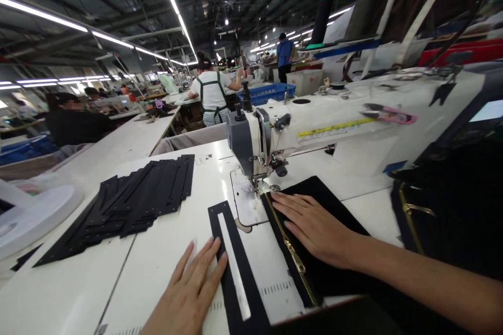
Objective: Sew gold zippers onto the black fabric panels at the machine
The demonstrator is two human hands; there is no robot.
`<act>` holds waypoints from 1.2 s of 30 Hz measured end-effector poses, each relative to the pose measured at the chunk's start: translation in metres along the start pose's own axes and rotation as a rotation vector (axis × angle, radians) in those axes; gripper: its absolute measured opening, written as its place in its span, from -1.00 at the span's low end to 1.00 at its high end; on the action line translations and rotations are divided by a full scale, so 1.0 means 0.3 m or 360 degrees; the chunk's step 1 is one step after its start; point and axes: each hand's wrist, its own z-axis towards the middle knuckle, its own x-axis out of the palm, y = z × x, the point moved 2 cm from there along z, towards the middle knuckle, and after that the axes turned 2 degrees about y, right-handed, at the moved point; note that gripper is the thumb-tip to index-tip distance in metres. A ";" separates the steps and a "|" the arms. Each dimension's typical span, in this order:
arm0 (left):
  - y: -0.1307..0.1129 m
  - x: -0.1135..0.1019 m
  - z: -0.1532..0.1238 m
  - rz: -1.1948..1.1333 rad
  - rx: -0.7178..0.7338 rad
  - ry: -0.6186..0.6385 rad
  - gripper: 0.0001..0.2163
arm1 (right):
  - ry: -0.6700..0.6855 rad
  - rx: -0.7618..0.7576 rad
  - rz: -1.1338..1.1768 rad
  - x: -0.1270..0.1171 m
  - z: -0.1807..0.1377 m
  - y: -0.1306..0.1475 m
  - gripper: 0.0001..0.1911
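My left hand [191, 285] lies with outstretched fingers, its fingertips on the left edge of a black slotted panel [251, 301]. Through the panel's long narrow slot the white table shows. Flat on a black fabric piece [315, 188] rests my right hand [314, 225], fingers extended. A gold zipper [283, 235] runs along that fabric's left edge, with its pull partway down. Just beyond my right fingertips is the needle and presser foot area [257, 184] of a white sewing machine [338, 128].
Several black slotted panels [145, 193] lie in an overlapping pile at left. A white round stand [43, 214] is at the far left. Pink-handled thread snips [389, 114] sit on the machine arm. More dark fabric with a gold zipper [411, 214] lies at right. People work farther back.
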 end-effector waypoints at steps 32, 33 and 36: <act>-0.111 0.053 0.352 0.0071 0.0042 -0.0742 -0.80 | -0.0164 -0.0007 0.0117 -0.015 -0.029 0.054 -0.56; -0.114 0.067 0.364 0.0055 0.0034 -0.0683 -0.78 | -0.0179 -0.0004 0.0130 -0.014 -0.029 0.052 -0.55; -0.103 0.088 0.373 0.0019 0.0036 -0.0589 -0.78 | -0.0189 0.0008 0.0145 -0.010 -0.027 0.048 -0.55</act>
